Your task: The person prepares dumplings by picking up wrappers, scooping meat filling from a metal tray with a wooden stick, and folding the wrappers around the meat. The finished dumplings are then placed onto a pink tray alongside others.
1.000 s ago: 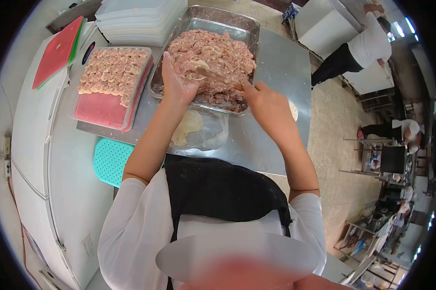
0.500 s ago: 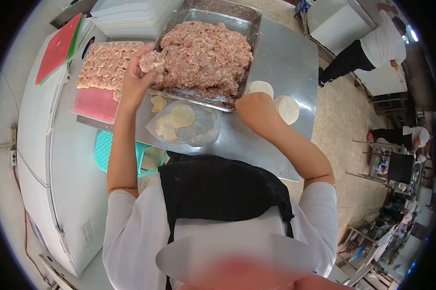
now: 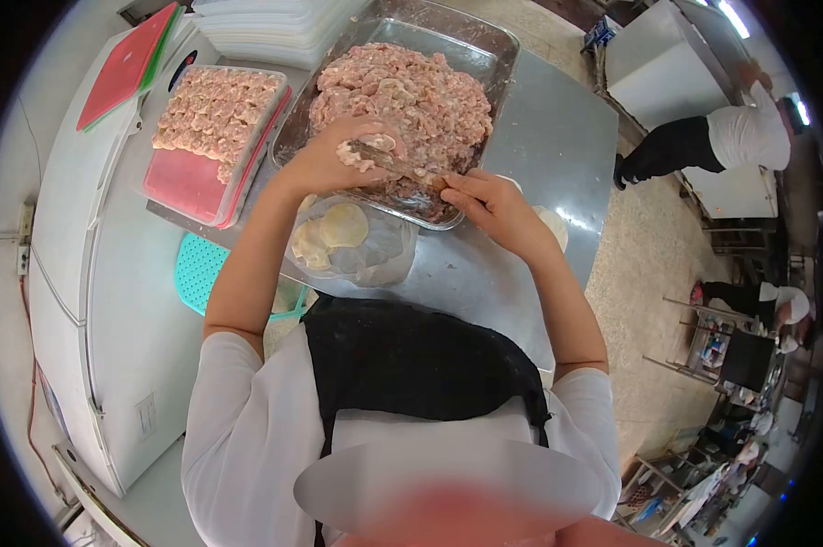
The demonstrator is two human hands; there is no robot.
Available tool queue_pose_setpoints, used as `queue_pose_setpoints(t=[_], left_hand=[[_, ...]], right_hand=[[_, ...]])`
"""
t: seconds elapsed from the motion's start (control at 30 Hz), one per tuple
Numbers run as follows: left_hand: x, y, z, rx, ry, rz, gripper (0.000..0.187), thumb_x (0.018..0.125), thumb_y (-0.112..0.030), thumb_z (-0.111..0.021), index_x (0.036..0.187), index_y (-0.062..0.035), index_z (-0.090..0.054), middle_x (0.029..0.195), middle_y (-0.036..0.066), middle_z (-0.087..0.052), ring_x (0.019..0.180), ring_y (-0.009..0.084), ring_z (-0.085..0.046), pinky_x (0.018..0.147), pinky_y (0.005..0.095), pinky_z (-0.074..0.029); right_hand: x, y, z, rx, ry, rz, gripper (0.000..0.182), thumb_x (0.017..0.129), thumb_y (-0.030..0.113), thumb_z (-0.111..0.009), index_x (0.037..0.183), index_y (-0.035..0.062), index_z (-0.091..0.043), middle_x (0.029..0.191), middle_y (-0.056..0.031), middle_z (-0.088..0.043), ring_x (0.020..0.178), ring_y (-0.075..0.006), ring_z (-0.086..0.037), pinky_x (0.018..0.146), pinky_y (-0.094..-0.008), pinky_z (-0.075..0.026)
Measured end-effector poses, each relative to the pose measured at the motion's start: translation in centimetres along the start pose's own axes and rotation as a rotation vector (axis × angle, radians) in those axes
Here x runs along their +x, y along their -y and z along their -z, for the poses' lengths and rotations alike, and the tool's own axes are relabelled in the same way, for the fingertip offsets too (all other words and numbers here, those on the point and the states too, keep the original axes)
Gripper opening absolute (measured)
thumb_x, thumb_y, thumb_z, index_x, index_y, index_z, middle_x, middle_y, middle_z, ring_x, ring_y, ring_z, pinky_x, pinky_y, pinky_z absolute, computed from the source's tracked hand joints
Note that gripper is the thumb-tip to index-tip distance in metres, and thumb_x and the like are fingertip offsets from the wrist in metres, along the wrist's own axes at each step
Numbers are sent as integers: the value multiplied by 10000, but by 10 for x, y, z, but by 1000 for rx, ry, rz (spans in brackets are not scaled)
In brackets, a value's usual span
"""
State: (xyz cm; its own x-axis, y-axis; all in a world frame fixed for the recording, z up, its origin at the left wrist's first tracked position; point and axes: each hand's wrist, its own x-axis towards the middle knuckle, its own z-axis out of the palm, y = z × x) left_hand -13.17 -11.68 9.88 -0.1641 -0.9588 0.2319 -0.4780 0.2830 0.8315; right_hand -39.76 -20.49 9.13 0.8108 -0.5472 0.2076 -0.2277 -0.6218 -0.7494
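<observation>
Round pale dough wrapper [image 3: 375,146] with a dab of filling lies cupped in the left hand [image 3: 334,159], just above the near rim of the steel tray of pink minced meat [image 3: 498,41] at upper centre. Right hand [image 3: 489,201] pinches a thin wooden spatula [image 3: 402,169] reaching onto the wrapper. Bare steel table [image 3: 557,137] lies open at right; a clear box of folded dumplings [image 3: 212,118] crowds the left.
</observation>
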Motion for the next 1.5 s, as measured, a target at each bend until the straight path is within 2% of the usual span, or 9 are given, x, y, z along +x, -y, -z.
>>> queue_pose_setpoints(t=[0.07,0.3,0.37,0.5,0.67,0.8,0.93,1.07,1.5], left_hand=[[1,-10,4,159,96,194,506,678,-152,-793,1142,-73,-606,1200,100,-605,1161,253,-530,1018,361,-375],[-5,2,-5,44,-109,12,305,707,-114,-727,996,-68,-643,987,107,-651,947,271,-606,889,350,-453],[2,4,4,111,138,-9,287,734,-119,-712,1006,-58,-645,1005,114,-655,960,265,-611,898,342,-455],[-7,40,-13,106,-12,153,267,741,-117,-705,991,-46,-643,1010,98,-665,955,233,-619,860,334,-477],[0,39,-7,57,-10,358,442,749,-229,-752,1126,-48,-608,1057,127,-656,979,191,-616,817,346,-501],[-20,34,-7,40,-145,388,574,738,-270,-770,1222,-51,-552,1053,142,-654,977,222,-622,854,345,-489],[-31,-11,5,146,-160,173,666,705,-232,-777,1253,23,-497,1168,180,-604,1128,282,-561,982,357,-408],[-30,-16,21,38,161,33,566,707,-239,-785,1158,33,-578,1137,185,-621,1064,288,-594,947,355,-433],[-107,16,87,-155,-22,144,515,711,-187,-816,1151,-25,-602,1097,79,-651,978,143,-595,888,299,-459]], right_hand=[[4,-7,7,-100,64,-25,233,903,267,-592,1054,122,-695,735,-112,-570,679,-296,-579,637,-365,-460],[6,-10,9,-14,102,26,252,908,207,-601,1098,55,-668,840,-107,-636,729,-254,-599,711,-329,-473],[6,-14,-1,69,150,8,256,905,214,-607,1096,54,-666,909,-111,-657,768,-251,-619,735,-320,-479],[10,-12,7,-220,68,-52,232,895,240,-606,1063,93,-669,865,-118,-641,754,-307,-613,711,-383,-490],[3,-4,-25,-424,-110,35,210,891,216,-612,1056,110,-687,806,-134,-601,732,-343,-600,685,-393,-491],[-7,-33,11,-493,27,-244,236,903,222,-591,1087,97,-669,878,-141,-645,797,-334,-621,711,-396,-497],[-26,21,21,69,-50,-197,295,919,242,-582,1132,47,-640,991,-178,-663,888,-296,-643,791,-360,-490],[-19,42,-27,10,100,-141,293,916,255,-588,1115,48,-644,991,-180,-661,867,-298,-644,784,-343,-491],[20,162,-51,-534,-44,-101,222,892,243,-600,1031,88,-676,850,-132,-640,779,-325,-623,657,-394,-499]])
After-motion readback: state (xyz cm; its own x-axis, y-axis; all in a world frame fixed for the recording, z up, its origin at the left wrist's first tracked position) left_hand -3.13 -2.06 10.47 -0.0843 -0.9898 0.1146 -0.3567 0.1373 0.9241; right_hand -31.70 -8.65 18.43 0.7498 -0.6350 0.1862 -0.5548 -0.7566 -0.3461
